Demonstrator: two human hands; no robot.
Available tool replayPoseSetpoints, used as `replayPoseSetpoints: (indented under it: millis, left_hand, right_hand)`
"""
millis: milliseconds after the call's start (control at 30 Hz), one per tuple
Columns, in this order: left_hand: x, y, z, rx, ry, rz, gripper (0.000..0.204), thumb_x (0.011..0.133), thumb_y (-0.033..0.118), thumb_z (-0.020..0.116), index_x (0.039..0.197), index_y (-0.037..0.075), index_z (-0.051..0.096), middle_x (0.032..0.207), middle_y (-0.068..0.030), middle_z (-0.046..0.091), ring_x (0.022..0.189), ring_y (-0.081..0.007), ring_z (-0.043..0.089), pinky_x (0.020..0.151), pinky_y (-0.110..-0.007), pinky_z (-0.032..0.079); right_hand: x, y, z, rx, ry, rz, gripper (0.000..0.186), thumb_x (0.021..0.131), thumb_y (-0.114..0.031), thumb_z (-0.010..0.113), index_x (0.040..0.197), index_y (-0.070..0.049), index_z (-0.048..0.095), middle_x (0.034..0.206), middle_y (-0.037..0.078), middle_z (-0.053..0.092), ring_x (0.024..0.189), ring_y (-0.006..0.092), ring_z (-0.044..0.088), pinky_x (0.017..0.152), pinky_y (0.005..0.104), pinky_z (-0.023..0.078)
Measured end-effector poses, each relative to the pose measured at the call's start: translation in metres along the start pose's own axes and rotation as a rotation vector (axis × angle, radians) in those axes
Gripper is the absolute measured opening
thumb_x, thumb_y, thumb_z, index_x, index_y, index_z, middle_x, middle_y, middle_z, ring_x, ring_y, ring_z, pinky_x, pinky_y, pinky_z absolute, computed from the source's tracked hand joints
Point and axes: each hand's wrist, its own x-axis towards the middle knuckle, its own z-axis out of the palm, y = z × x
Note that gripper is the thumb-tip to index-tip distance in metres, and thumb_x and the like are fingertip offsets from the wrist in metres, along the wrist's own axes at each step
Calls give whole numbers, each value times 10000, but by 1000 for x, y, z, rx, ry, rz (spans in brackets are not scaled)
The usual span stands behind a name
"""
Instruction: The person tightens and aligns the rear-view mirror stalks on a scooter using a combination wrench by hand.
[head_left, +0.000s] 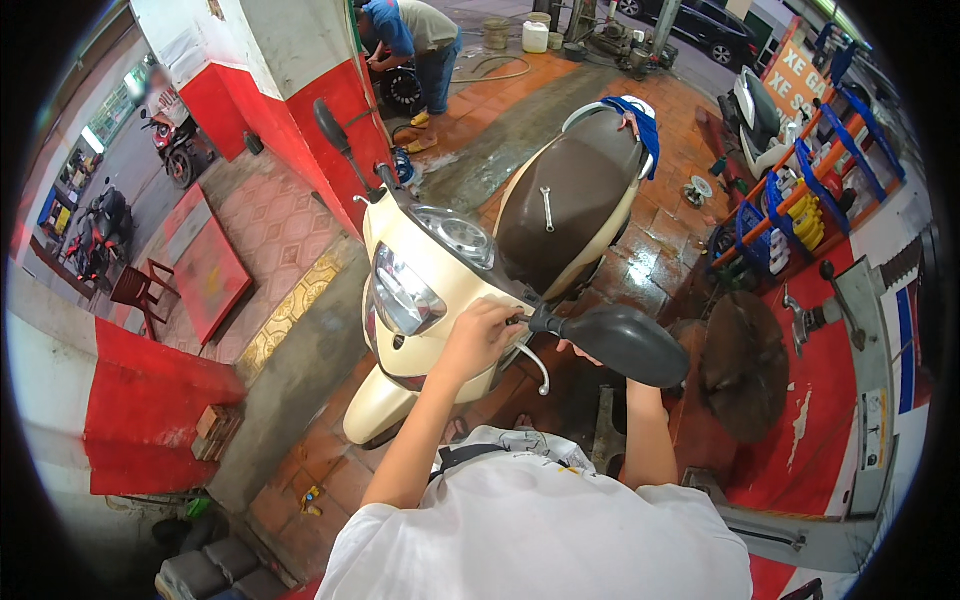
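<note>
Black oval mirror (628, 346) sat at three o'clock from the pinched left grip (482, 338); couldn't tell the right grip (580, 353); wet orange floor tiles (640, 268) gleamed at two.

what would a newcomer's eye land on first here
The cream motor scooter with a brown seat fills the centre, a silver metal wrench lying on its seat. In front, the person's left hand is at the stem of the nearer black oval mirror, which mostly hides the right hand. Upper left stands a red-and-white pillar.
</note>
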Motion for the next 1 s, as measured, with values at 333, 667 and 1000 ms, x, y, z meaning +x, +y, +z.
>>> replayPoseSetpoints:
  millis: [333, 667, 1000]
  left_hand:
    - [12, 11, 2, 17, -19, -22, 247, 763, 75, 741, 1003, 13, 740, 898, -148, 683, 776, -304, 646, 695, -381, 535]
    - [62, 52, 1, -222, -403, -324, 393, 556, 227, 826, 841, 26, 645, 712, -103, 596, 625, -238, 544, 638, -311, 460]
    - [61, 69, 46, 8, -50, -521, 447, 689, 232, 785, 521, 8, 437, 474, -136, 372, 451, -288, 339, 472, -383, 308]
  right_hand:
    - [3, 45, -58, 237, 187, 307, 218, 1002, -125, 553, 1135, 10, 663, 872, 2, 617, 756, 65, 561, 607, 225, 448]
    - [89, 151, -162, 448, 363, 608, 339, 1052, -165, 419, 1383, -156, 490, 927, 21, 582, 701, 111, 487, 500, 203, 355]
    - [252, 298, -245, 479, 507, 688, 361, 944, 24, 386, 1244, -85, 553, 965, 75, 589, 624, 117, 452, 439, 222, 324]
